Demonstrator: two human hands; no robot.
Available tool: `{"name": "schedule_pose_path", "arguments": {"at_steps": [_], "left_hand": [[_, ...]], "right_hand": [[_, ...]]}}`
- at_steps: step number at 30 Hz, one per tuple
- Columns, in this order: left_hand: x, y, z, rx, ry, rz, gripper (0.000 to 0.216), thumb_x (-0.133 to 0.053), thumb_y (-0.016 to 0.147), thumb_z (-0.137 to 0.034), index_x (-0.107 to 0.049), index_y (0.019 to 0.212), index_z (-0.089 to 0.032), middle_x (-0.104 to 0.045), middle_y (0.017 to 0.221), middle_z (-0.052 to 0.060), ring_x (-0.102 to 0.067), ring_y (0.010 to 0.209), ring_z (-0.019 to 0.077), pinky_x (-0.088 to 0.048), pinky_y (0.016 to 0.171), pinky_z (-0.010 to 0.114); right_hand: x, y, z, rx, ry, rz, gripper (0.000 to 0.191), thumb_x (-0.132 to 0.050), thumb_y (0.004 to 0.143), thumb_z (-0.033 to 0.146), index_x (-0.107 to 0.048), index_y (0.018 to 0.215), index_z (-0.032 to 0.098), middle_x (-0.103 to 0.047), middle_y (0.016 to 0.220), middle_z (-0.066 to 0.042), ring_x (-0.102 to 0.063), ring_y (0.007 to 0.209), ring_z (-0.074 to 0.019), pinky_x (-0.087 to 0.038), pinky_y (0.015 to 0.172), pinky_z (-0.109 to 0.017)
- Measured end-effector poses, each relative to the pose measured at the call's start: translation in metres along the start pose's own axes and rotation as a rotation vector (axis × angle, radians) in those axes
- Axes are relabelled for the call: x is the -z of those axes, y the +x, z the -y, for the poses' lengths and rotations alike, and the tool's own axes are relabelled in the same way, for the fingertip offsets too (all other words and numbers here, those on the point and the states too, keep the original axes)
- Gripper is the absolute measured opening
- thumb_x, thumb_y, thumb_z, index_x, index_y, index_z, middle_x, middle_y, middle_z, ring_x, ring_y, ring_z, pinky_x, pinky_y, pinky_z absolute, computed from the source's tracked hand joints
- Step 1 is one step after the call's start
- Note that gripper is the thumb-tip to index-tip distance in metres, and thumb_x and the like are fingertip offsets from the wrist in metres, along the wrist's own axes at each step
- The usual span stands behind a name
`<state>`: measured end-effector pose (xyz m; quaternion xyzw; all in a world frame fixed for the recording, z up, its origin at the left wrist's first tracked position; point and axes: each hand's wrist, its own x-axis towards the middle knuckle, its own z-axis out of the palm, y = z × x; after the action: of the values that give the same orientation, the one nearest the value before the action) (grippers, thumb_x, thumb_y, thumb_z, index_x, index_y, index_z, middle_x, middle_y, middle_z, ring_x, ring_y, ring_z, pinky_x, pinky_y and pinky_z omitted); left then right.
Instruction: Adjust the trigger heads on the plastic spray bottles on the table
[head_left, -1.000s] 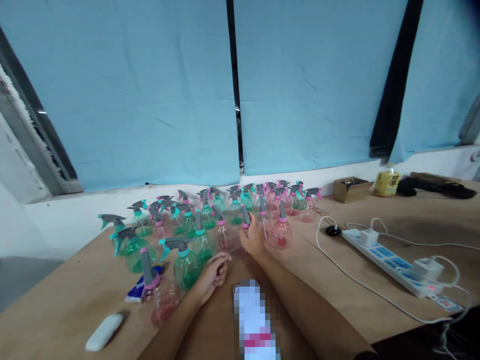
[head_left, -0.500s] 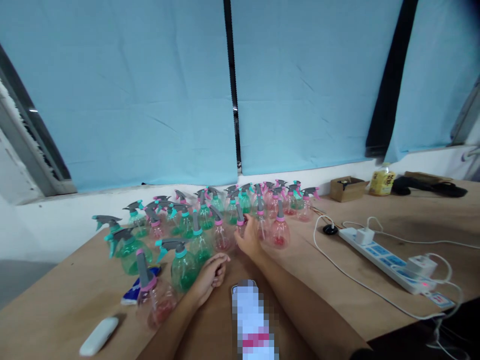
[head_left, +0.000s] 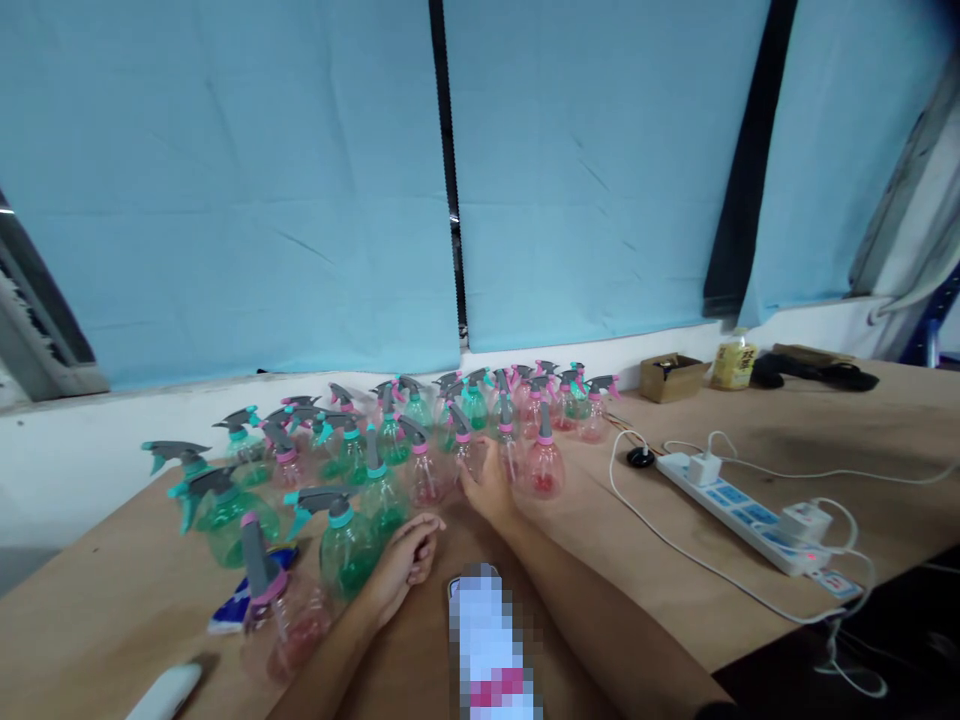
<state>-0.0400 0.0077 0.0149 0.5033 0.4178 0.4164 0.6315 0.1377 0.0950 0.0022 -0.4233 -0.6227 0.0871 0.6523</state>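
My right hand [head_left: 489, 488] is closed around the side of a clear pink spray bottle [head_left: 466, 458] with a grey trigger head, at the front of a crowd of bottles. My left hand [head_left: 409, 560] rests low over the table, fingers curled in and nothing visible in them. Just left of it stands a green spray bottle [head_left: 349, 555] with a turquoise collar. Nearer me, partly behind my left forearm, is another pink spray bottle [head_left: 289, 625]. On either side of the held bottle stand a pink bottle [head_left: 426, 475] and a pink bottle [head_left: 545, 468].
Several more pink and green spray bottles [head_left: 351, 450] fill the table toward the wall. A phone [head_left: 487, 640] lies between my forearms. To the right are a power strip [head_left: 739, 510] with white cables, a small cardboard box [head_left: 670, 378] and a yellow-labelled bottle [head_left: 733, 365].
The view has turned a little to the right, so everything sits further left. The bottle at my right hand now leans slightly. My left hand keeps its curled pose.
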Motion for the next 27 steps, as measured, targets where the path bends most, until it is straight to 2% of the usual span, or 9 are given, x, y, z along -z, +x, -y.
{"name": "schedule_pose_path", "arguments": {"at_steps": [7,10,13,17,20,22,25,27], "left_hand": [[-0.002,0.000,-0.002,-0.001,0.017,-0.002,0.026,-0.064,0.079,-0.042,-0.058,0.088,-0.018,-0.032,0.055,-0.011,-0.019,0.039,0.0018,-0.008,0.040,0.017],[-0.002,0.001,-0.002,-0.008,0.007,0.005,0.027,-0.064,0.079,-0.043,-0.058,0.088,-0.018,-0.032,0.055,-0.011,-0.019,0.039,0.0019,-0.008,0.040,0.018],[-0.001,0.001,-0.001,-0.010,0.012,-0.002,0.028,-0.064,0.080,-0.043,-0.058,0.089,-0.017,-0.031,0.055,-0.011,-0.018,0.040,0.0021,-0.009,0.040,0.018],[0.000,0.002,0.000,-0.016,0.029,-0.010,0.029,-0.064,0.080,-0.043,-0.058,0.089,-0.017,-0.031,0.055,-0.011,-0.019,0.040,0.0024,-0.010,0.040,0.018],[0.000,0.004,0.000,-0.017,0.033,-0.006,0.028,-0.064,0.080,-0.043,-0.058,0.089,-0.017,-0.032,0.055,-0.011,-0.019,0.040,0.0024,-0.010,0.040,0.017],[-0.001,0.004,-0.001,-0.011,0.031,-0.007,0.028,-0.065,0.079,-0.043,-0.058,0.089,-0.017,-0.032,0.055,-0.011,-0.018,0.040,0.0023,-0.009,0.040,0.017],[-0.003,0.002,-0.002,-0.010,0.032,-0.019,0.028,-0.065,0.079,-0.042,-0.059,0.089,-0.017,-0.033,0.055,-0.011,-0.020,0.039,0.0022,-0.010,0.040,0.017],[-0.004,0.001,-0.002,-0.005,0.028,-0.019,0.027,-0.064,0.079,-0.041,-0.059,0.089,-0.017,-0.033,0.055,-0.011,-0.020,0.040,0.0023,-0.010,0.040,0.017]], "right_hand": [[0.023,0.002,0.010,0.041,-0.091,-0.051,0.038,-0.051,0.074,0.011,-0.052,0.112,0.019,-0.053,0.113,-0.010,-0.052,0.113,-0.0233,-0.040,0.103,-0.042],[0.030,0.003,0.009,0.033,-0.167,-0.095,0.042,-0.052,0.076,0.013,-0.055,0.118,0.018,-0.046,0.125,-0.013,-0.043,0.126,-0.0262,-0.033,0.109,-0.045],[0.031,0.006,0.000,-0.023,-0.255,-0.109,0.054,-0.054,0.077,0.015,-0.053,0.131,0.016,-0.035,0.143,-0.016,-0.027,0.140,-0.0302,-0.022,0.116,-0.049],[0.029,0.013,-0.014,-0.110,-0.275,-0.018,0.055,-0.059,0.080,0.023,-0.055,0.134,0.017,-0.026,0.154,-0.014,-0.014,0.147,-0.0317,-0.016,0.118,-0.048],[0.031,0.017,-0.019,-0.116,-0.260,0.051,0.056,-0.059,0.081,0.028,-0.053,0.136,0.016,-0.031,0.153,-0.015,-0.017,0.147,-0.0309,-0.017,0.118,-0.047],[0.034,0.019,-0.018,-0.109,-0.248,0.046,0.053,-0.058,0.081,0.026,-0.055,0.133,0.016,-0.036,0.148,-0.015,-0.022,0.145,-0.0302,-0.019,0.118,-0.046],[0.036,0.018,-0.012,-0.083,-0.195,-0.010,0.037,-0.054,0.080,0.018,-0.062,0.116,0.018,-0.043,0.138,-0.014,-0.034,0.137,-0.0271,-0.028,0.113,-0.042],[0.037,0.017,-0.007,-0.066,-0.167,-0.055,0.028,-0.052,0.077,0.014,-0.060,0.104,0.019,-0.048,0.126,-0.013,-0.044,0.127,-0.0251,-0.035,0.108,-0.041]]}}
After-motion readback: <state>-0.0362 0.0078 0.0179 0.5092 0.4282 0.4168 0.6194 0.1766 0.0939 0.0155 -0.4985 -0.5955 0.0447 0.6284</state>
